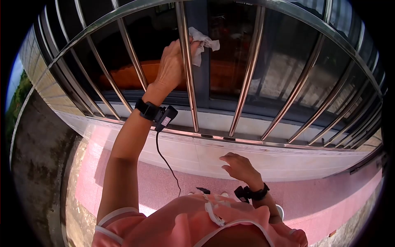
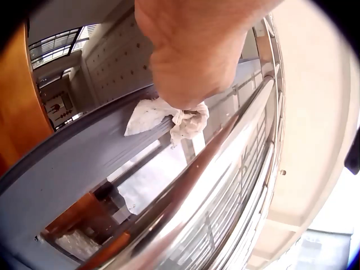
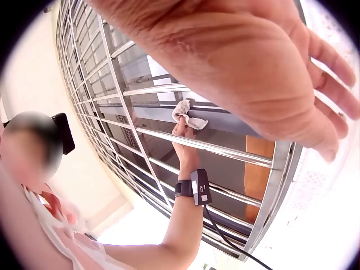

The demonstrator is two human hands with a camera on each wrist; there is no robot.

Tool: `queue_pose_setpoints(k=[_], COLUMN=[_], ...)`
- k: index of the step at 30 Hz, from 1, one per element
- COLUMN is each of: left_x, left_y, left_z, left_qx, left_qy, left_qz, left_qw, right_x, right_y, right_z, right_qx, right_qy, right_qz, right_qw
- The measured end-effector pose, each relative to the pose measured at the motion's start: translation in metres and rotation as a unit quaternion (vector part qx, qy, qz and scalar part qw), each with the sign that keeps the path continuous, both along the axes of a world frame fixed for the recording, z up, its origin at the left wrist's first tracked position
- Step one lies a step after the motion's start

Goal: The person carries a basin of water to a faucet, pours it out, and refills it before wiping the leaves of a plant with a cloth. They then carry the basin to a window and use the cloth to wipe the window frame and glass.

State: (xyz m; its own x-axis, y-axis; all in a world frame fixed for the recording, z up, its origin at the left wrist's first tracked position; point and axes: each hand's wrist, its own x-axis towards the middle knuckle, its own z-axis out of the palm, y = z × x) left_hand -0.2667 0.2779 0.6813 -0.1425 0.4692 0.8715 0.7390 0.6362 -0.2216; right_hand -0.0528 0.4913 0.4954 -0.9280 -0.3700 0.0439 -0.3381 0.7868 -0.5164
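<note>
Through the window bars my left hand [image 1: 170, 68] reaches in and grips a crumpled white cloth [image 1: 203, 42] against the dark grey window frame [image 1: 201, 78]. In the left wrist view the cloth [image 2: 149, 116] bunches out below the hand [image 2: 191, 62], lying along the frame; most of the fingers are hidden there. The right wrist view shows the left fingers pinching the cloth [image 3: 194, 121]. Lower down, in front of the wall below the bars, my right hand [image 1: 242, 166] hangs with loosely bent fingers and holds nothing.
Shiny metal bars [image 1: 247, 74] stand between the body and the window, with a curved rail [image 1: 140, 5] across their top. A black cable [image 1: 164, 158] hangs from the left wrist. Below lie a pale sill wall [image 1: 185, 154] and pink floor [image 1: 312, 201]. A white bucket [image 1: 280, 210] shows partly beside the right arm.
</note>
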Motion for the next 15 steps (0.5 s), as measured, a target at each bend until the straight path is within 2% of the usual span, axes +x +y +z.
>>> queue_pose_setpoints(k=[5, 10, 14, 15], left_x=[-0.003, 0.013, 0.023, 0.026], left_y=[-0.001, -0.004, -0.016, -0.018], left_z=[0.009, -0.043, -0.089, -0.093], left_qx=[0.004, -0.054, -0.111, -0.088], left_qy=[-0.003, -0.028, -0.175, -0.145], left_qz=[0.025, 0.026, 0.009, -0.003], left_qw=[1.0, 0.998, 0.978, 0.986], right_x=[-0.002, -0.003, -0.004, -0.005], right_y=[-0.005, -0.01, -0.015, -0.016], right_z=[0.0, -0.004, -0.008, -0.006], right_qx=[-0.002, 0.017, 0.006, 0.0], right_qy=[-0.008, -0.034, -0.02, -0.005], right_qz=[0.005, 0.009, 0.021, 0.026], right_qw=[1.0, 0.999, 1.0, 1.0])
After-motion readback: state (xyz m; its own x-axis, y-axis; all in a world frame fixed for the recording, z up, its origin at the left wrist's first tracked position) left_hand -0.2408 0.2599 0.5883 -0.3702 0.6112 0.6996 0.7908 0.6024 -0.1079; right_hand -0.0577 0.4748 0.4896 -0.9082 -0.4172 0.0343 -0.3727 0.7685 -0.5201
